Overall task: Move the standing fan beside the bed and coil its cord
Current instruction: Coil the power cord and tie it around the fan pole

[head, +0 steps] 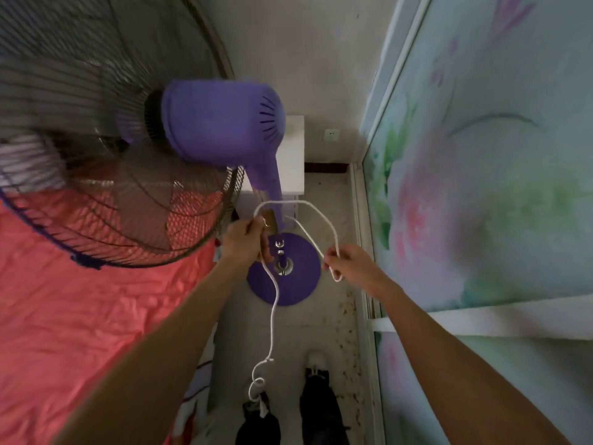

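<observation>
Fan (221, 123) standing beside bed (80, 300) | cord (274, 316) arching between hands, free length trailing down toward feet | left hand (245, 240) fingers pinching cord near pole; right hand (348, 263) fingers gripping loop | slack lying nearer left hand.

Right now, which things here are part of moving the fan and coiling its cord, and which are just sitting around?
Part of the job:
purple fan
white cord, gripped by the left hand and the right hand
bed in its pink cover

Just there:
white cabinet
wall socket
floral panel
</observation>
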`<action>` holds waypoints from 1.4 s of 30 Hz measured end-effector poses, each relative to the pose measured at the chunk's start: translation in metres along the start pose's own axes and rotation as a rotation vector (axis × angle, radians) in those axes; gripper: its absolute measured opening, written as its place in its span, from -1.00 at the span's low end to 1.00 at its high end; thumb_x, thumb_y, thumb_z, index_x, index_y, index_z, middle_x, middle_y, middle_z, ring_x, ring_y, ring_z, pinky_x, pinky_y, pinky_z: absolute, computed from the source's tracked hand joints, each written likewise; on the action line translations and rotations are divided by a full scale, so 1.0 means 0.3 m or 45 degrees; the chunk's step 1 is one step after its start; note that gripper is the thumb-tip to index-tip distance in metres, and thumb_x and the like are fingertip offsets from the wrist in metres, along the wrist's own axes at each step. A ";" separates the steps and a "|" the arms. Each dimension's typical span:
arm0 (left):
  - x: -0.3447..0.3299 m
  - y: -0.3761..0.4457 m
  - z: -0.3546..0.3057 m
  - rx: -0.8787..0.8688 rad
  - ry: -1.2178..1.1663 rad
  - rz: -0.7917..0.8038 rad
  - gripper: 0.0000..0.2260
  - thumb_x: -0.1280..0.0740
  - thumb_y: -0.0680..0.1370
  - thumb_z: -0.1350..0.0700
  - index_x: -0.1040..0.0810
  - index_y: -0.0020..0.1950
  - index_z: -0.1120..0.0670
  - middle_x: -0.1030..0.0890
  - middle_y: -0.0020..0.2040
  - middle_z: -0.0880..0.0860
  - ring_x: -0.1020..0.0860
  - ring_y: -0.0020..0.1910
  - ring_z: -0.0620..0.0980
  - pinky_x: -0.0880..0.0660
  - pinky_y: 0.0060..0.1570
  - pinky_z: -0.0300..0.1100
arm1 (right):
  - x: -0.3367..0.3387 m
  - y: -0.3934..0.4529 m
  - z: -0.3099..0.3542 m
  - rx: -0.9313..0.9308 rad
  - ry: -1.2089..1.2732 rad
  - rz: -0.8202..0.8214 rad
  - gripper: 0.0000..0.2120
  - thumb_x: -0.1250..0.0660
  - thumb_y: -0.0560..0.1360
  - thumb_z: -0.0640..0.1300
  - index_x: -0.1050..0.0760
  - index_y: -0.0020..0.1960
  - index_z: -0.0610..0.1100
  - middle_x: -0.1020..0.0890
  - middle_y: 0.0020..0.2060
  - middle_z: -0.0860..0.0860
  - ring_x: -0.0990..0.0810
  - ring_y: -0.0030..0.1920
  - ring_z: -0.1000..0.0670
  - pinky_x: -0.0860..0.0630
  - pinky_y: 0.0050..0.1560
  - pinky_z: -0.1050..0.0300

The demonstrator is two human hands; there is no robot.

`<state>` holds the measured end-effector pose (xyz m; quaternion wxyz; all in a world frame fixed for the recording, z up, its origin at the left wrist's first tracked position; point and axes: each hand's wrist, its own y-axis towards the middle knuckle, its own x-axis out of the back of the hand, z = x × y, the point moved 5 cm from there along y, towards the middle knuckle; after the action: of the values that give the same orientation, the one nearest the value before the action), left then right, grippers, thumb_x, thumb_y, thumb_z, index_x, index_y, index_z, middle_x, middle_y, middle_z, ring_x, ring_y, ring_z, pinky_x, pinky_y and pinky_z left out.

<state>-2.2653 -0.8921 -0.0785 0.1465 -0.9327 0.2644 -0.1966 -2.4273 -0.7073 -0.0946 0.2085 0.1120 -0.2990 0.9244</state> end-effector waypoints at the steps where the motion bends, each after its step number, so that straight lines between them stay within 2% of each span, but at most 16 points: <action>1: -0.008 0.021 0.034 0.065 -0.022 -0.034 -0.67 -0.20 0.69 0.11 -0.51 -0.26 0.12 -0.51 -0.59 0.01 -0.49 -0.66 -0.05 -0.47 -0.61 -0.23 | -0.014 0.016 -0.046 -0.046 -0.009 -0.025 -0.87 -0.30 0.58 -0.14 -0.54 -0.03 -0.20 -0.62 -0.33 -0.01 -0.59 -0.36 0.02 -0.54 -0.18 0.05; 4: -0.037 0.085 0.122 0.193 -0.005 -0.075 -0.70 -0.21 0.68 0.13 -0.50 -0.25 0.12 -0.51 -0.60 -0.03 -0.47 -0.68 -0.11 -0.42 -0.65 -0.29 | -0.051 0.078 -0.153 -0.223 -0.138 -0.028 -0.73 -0.18 0.61 0.15 -0.43 0.05 -0.06 -0.58 -0.25 -0.02 -0.66 -0.25 -0.04 -0.60 -0.05 -0.01; 7: -0.062 0.140 0.203 0.279 0.026 -0.114 -0.72 -0.22 0.66 0.12 -0.52 -0.22 0.14 -0.55 -0.58 -0.01 -0.47 -0.69 -0.10 -0.41 -0.66 -0.30 | -0.089 0.163 -0.198 -0.431 -0.213 0.127 -0.53 -0.11 0.61 0.23 -0.45 0.16 -0.17 -0.63 -0.10 -0.13 -0.69 -0.21 -0.08 -0.62 0.06 -0.11; 9: -0.084 0.175 0.244 0.340 0.015 -0.107 -0.79 -0.22 0.65 0.11 -0.51 -0.14 0.14 -0.59 -0.56 0.02 -0.47 -0.69 -0.08 -0.41 -0.66 -0.29 | -0.114 0.211 -0.215 -0.567 -0.143 0.256 -0.50 -0.18 0.59 0.23 -0.48 0.19 -0.19 -0.67 -0.04 -0.15 -0.69 -0.34 -0.02 -0.65 -0.22 0.09; 11: -0.105 0.206 0.294 0.447 -0.046 -0.075 -0.84 -0.20 0.65 0.11 -0.48 -0.08 0.12 -0.61 -0.53 0.06 -0.47 -0.68 -0.06 -0.43 -0.64 -0.27 | -0.131 0.244 -0.231 -0.627 -0.113 0.355 -0.50 -0.21 0.57 0.25 -0.53 0.17 -0.18 -0.72 -0.12 -0.10 -0.53 -0.52 0.08 -0.47 -0.42 0.22; 14: -0.149 0.241 0.378 0.656 -0.190 0.033 -0.88 -0.17 0.66 0.18 -0.45 -0.03 0.16 -0.63 -0.37 0.18 -0.49 -0.64 -0.05 -0.53 -0.54 -0.19 | -0.141 0.296 -0.257 -0.465 -0.176 0.312 -0.35 -0.12 0.53 0.37 -0.64 -0.12 -0.18 -0.66 -0.32 -0.03 -0.44 -0.51 0.10 -0.41 -0.33 0.17; 17: -0.197 0.249 0.433 0.860 -0.417 0.095 -0.87 -0.17 0.66 0.22 -0.46 -0.04 0.18 -0.58 -0.24 0.20 -0.55 -0.59 -0.06 -0.59 -0.50 -0.17 | -0.158 0.312 -0.284 -0.317 -0.205 0.151 -0.28 -0.03 0.50 0.44 -0.52 -0.37 -0.15 -0.55 -0.48 0.01 -0.47 -0.49 0.09 -0.47 -0.20 0.13; 20: -0.234 0.253 0.448 0.994 -0.662 0.055 -0.77 -0.16 0.69 0.19 -0.47 -0.12 0.20 -0.54 -0.25 0.17 -0.59 -0.59 -0.06 -0.57 -0.56 -0.21 | -0.207 0.304 -0.337 -0.337 -0.070 0.195 -0.25 0.07 0.58 0.36 -0.64 -0.17 -0.20 -0.69 -0.27 0.11 -0.62 -0.20 0.13 -0.47 0.12 0.00; 22: -0.255 0.257 0.443 1.027 -0.744 0.039 -0.75 -0.16 0.70 0.20 -0.47 -0.14 0.22 -0.58 -0.36 0.15 -0.60 -0.59 -0.05 -0.55 -0.58 -0.21 | -0.247 0.289 -0.359 -0.407 0.256 0.337 -0.38 0.07 0.64 0.25 -0.61 -0.17 -0.10 -0.71 0.05 -0.06 -0.65 0.11 -0.02 -0.36 0.28 0.00; 25: -0.273 0.266 0.428 1.018 -0.761 0.051 -0.75 -0.18 0.69 0.21 -0.49 -0.15 0.23 -0.58 -0.44 0.14 -0.59 -0.60 -0.07 -0.55 -0.58 -0.22 | -0.293 0.256 -0.336 -0.446 0.574 0.557 -0.45 0.09 0.65 0.23 -0.34 -0.30 -0.10 -0.69 -0.15 -0.23 -0.71 -0.12 -0.15 -0.46 0.17 -0.03; 27: -0.281 0.276 0.403 0.962 -0.775 0.057 -0.77 -0.21 0.68 0.17 -0.53 -0.11 0.22 -0.56 -0.28 0.14 -0.62 -0.47 -0.06 -0.63 -0.42 -0.18 | -0.287 0.250 -0.316 -0.391 0.515 0.537 -0.42 0.07 0.63 0.27 -0.36 -0.30 -0.13 -0.53 -0.45 -0.07 -0.52 -0.47 -0.03 -0.63 0.01 -0.11; 29: -0.299 0.276 0.373 0.860 -0.747 0.197 -0.77 -0.31 0.63 -0.01 -0.59 0.05 0.16 -0.59 -0.09 0.13 -0.63 -0.16 0.01 -0.62 -0.04 -0.07 | -0.269 0.255 -0.290 -0.338 0.492 0.488 -0.44 0.01 0.60 0.30 -0.38 -0.24 -0.15 -0.33 -0.53 0.03 -0.29 -0.56 0.07 -0.65 -0.28 0.02; 31: -0.333 0.240 0.357 0.859 -0.666 0.447 -0.49 -0.41 0.46 -0.28 -0.56 0.19 0.08 -0.60 0.14 0.16 -0.57 0.17 0.11 -0.42 0.32 0.11 | -0.252 0.258 -0.266 -0.328 0.512 0.431 -0.45 -0.07 0.55 0.35 -0.40 -0.20 -0.14 -0.29 -0.53 0.06 -0.25 -0.55 0.08 -0.52 -0.43 0.14; 33: -0.379 0.202 0.366 0.876 -0.647 0.680 -0.21 -0.41 0.31 -0.40 -0.45 0.34 0.12 -0.59 0.25 0.20 -0.53 0.29 0.20 -0.27 0.44 0.24 | -0.238 0.258 -0.260 -0.326 0.499 0.386 -0.43 -0.11 0.49 0.40 -0.39 -0.22 -0.12 -0.29 -0.54 0.07 -0.24 -0.54 0.07 -0.38 -0.47 0.20; 38: -0.413 0.249 0.351 0.872 -0.774 0.638 -0.36 -0.47 0.38 -0.21 -0.38 0.34 0.05 -0.58 0.27 0.30 -0.64 0.18 0.23 -0.54 0.21 0.19 | -0.242 0.259 -0.284 -0.280 0.146 0.411 -0.32 -0.01 0.37 0.52 -0.42 -0.21 -0.12 -0.34 -0.46 0.03 -0.29 -0.53 0.10 -0.34 -0.47 0.22; 42: -0.454 0.294 0.343 0.879 -0.649 0.622 -0.06 -0.65 0.22 -0.02 -0.28 0.51 -0.01 -0.60 0.20 0.25 -0.71 -0.05 0.20 -0.63 -0.13 0.13 | -0.262 0.279 -0.308 -0.245 -0.309 0.489 -0.36 0.05 0.48 0.48 -0.45 -0.18 -0.05 -0.47 -0.39 0.04 -0.47 -0.43 0.04 -0.54 -0.36 0.08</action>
<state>-2.3647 -0.8716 -0.2415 0.5490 -0.7588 0.3505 0.0018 -2.4032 -0.7383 -0.2367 0.0012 0.1429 -0.4243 0.8942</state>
